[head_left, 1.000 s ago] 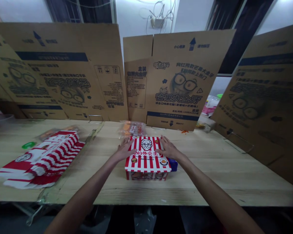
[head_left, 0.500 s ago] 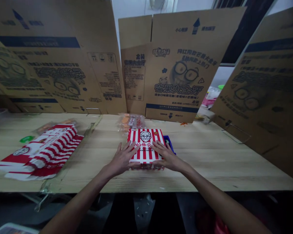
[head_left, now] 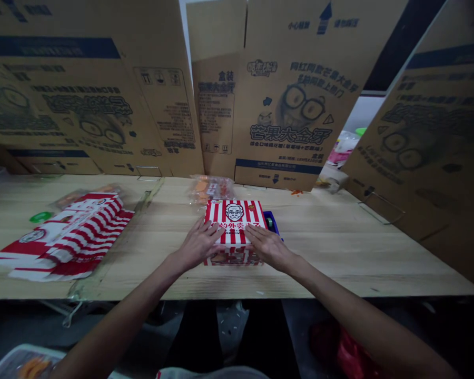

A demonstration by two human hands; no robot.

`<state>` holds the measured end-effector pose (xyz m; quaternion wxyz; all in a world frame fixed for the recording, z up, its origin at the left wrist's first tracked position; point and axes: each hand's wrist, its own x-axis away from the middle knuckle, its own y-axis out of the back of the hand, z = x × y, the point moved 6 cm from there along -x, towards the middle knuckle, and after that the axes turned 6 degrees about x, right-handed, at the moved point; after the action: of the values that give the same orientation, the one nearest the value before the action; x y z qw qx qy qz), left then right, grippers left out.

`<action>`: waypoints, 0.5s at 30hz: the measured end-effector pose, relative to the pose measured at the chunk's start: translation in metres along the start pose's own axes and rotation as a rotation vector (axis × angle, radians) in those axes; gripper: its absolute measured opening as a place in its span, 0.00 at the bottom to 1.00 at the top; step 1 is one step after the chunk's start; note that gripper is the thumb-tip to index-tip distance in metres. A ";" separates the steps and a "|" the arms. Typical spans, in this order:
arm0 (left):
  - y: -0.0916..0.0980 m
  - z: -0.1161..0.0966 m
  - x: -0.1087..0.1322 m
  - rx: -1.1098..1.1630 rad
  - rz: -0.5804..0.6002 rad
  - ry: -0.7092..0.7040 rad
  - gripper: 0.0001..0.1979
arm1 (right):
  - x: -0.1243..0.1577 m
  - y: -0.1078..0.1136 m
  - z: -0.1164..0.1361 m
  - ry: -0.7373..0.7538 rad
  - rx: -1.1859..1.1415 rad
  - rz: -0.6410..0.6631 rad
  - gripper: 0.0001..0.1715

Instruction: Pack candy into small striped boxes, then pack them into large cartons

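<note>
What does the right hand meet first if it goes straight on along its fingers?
The red-and-white striped carton. The right hand already seems to lie on its lid, so nothing sits between them, though this view can't fully confirm contact.

room right of box (head_left: 234, 221) — cardboard sheets (head_left: 284, 121) behind, blocking

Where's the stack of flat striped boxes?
In the head view, the stack lies on the wooden table, left of the left hand and folded striped box.
</note>
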<state>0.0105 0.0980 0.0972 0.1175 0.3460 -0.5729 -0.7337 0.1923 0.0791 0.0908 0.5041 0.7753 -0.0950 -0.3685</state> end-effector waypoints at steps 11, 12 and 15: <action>0.000 -0.008 0.004 -0.032 -0.180 0.033 0.21 | -0.007 0.027 -0.008 0.143 -0.008 -0.013 0.18; -0.001 -0.009 0.005 -0.036 -0.183 0.035 0.21 | -0.005 0.025 -0.007 0.155 -0.009 -0.004 0.18; -0.002 -0.007 0.008 -0.038 -0.186 0.020 0.20 | 0.000 0.021 -0.004 0.167 -0.007 -0.012 0.19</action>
<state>0.0096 0.0893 0.0918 0.0612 0.4030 -0.5229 -0.7486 0.1996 0.0723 0.1092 0.5109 0.8020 -0.0466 -0.3061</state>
